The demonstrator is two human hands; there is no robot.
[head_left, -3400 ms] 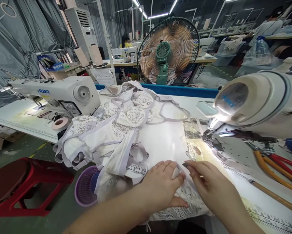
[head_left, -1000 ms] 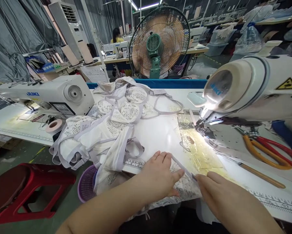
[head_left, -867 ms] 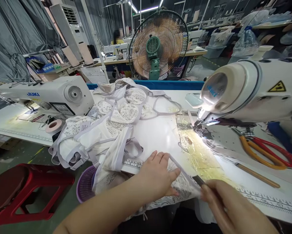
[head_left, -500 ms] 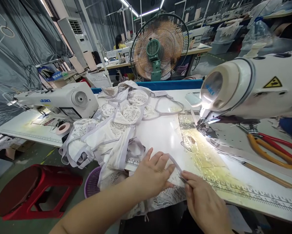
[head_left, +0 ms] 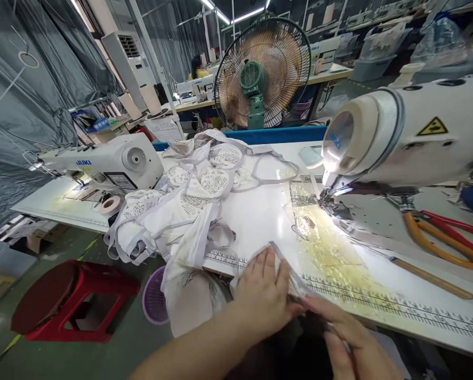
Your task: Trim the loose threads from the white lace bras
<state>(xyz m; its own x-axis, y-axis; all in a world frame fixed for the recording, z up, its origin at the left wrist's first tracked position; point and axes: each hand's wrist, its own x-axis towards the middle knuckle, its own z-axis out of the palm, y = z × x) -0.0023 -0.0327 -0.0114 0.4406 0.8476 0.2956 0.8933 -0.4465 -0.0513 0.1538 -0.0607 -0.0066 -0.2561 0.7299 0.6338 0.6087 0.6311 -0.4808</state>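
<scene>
My left hand (head_left: 262, 290) lies on a white lace bra (head_left: 273, 250) at the table's front edge, its fingers stretched flat over the fabric. Close to its thumb, my right hand (head_left: 350, 338) is closed on the grey-edged border of the same bra. A thin dark metal tool shows in part within the right hand; its kind is unclear. The bra's lower part is hidden by both hands and the shadow below the edge. Left of my hands, a pile of white lace bras (head_left: 173, 211) spreads over the table and hangs over its edge.
At right stands a lit sewing machine (head_left: 378, 137); orange-handled scissors (head_left: 430, 243) and a wooden-handled tool (head_left: 434, 279) lie beside it. Another sewing machine (head_left: 137, 158) is at left. A purple basket (head_left: 155, 295), red stool (head_left: 78, 301) and large fan (head_left: 262, 74) surround the table (head_left: 256, 211).
My left hand has pressed flat onto the bra, which is now drawn up onto the table edge. My right hand has moved down and right, toward me. The camera view has shifted slightly.
</scene>
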